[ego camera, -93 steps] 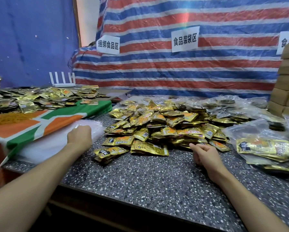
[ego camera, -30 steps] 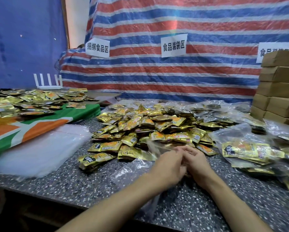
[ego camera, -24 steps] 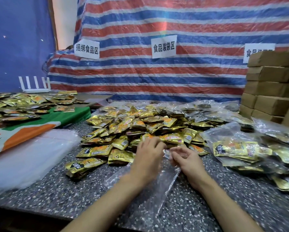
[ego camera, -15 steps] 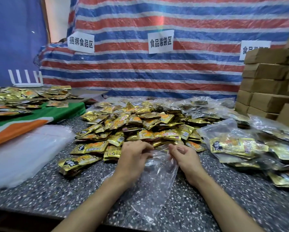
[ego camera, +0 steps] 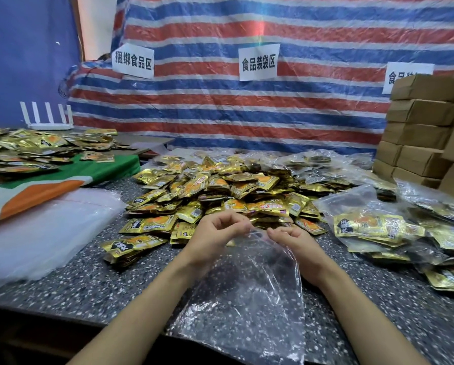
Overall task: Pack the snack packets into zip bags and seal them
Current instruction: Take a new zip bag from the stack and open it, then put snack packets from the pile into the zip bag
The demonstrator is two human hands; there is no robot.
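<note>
A clear empty zip bag lies on the speckled table, its mouth toward the heap of gold snack packets. My left hand pinches the left side of the bag's top edge. My right hand pinches the right side of that edge. The mouth between them is slightly parted. Nothing is inside the bag.
A stack of empty clear bags lies at the left. Filled bags of packets pile up at the right. Cardboard boxes stand at the far right. More packets cover an orange-green cloth at the left. A striped tarp hangs behind.
My left hand took a bag from the left stack and brought it to the middle. Both hands now hold its top edge and have drawn slightly apart, parting the mouth.
</note>
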